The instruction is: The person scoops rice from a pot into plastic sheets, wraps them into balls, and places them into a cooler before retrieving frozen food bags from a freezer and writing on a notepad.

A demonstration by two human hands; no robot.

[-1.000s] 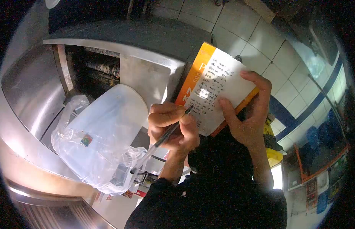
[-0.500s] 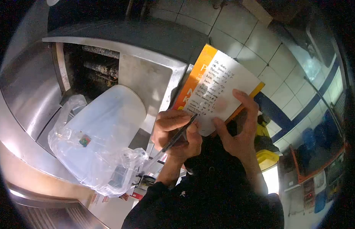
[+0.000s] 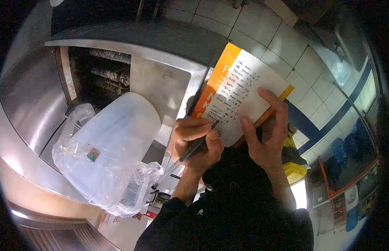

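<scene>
My left hand grips a dark pen with its tip on the lower edge of a white paper covered in handwritten lines. The paper lies on an orange board that leans against a steel unit. My right hand holds the paper and board from the right, thumb on the sheet's lower corner and fingers spread over its right side. Both black sleeves come up from the bottom of the view.
A large translucent white plastic jug wrapped in a clear plastic bag sits to the left on a stainless steel counter. A steel unit stands behind it. White tiled wall with a blue stripe runs right.
The paper and board shifted slightly up and right. My right hand's fingers moved higher on the sheet. My left hand stays writing at the bottom edge.
</scene>
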